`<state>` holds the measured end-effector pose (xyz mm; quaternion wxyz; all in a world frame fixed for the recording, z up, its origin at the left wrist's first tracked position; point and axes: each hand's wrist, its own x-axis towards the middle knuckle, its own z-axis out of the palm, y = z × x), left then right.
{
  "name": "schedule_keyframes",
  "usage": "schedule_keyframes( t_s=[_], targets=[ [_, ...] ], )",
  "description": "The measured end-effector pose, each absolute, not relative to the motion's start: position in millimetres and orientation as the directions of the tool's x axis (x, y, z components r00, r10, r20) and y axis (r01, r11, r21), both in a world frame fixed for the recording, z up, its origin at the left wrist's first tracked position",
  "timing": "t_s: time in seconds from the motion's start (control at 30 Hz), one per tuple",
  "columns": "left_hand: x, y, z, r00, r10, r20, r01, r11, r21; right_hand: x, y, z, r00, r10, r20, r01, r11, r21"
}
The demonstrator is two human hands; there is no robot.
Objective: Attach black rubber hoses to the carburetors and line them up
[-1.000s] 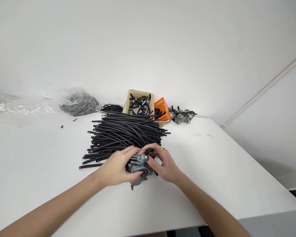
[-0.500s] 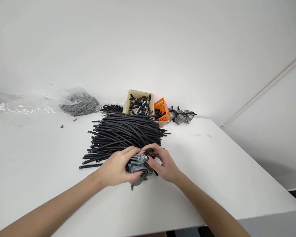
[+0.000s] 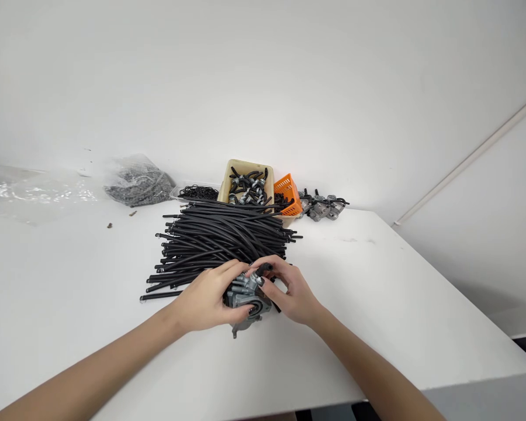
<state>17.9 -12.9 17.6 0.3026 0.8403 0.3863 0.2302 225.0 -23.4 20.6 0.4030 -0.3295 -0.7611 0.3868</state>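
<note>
As the left hand (image 3: 206, 295) and the right hand (image 3: 294, 292) are closed tight around a gray metal carburetor (image 3: 246, 297), it sits over the white worktop (image 3: 377, 304), just in front of a big pile of black rubber hoses (image 3: 219, 242).

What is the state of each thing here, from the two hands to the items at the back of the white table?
Left hand, closed around the carburettor.
Right hand, gripping the carburettor from the other side.
Grey metal carburettor, held between both hands.
Loose black rubber hoses, piled in a crossing heap.
Beige plastic tray, filled with metal parts and black hoses.
Orange mesh basket, upright beside the tray.
Clear plastic bag, slumped, full of small grey parts.
</note>
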Motion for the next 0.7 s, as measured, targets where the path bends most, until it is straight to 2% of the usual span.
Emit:
schedule_keyframes(
  t_s=[0.7],
  targets=[
    [16.7, -11.3, 15.3, 0.611, 0.77, 0.186, 0.494, -0.554, 0.67, 226.2, -21.2, 21.8, -0.455, 0.794, 0.403, 0.228, 0.542, -0.809]
  ],
)
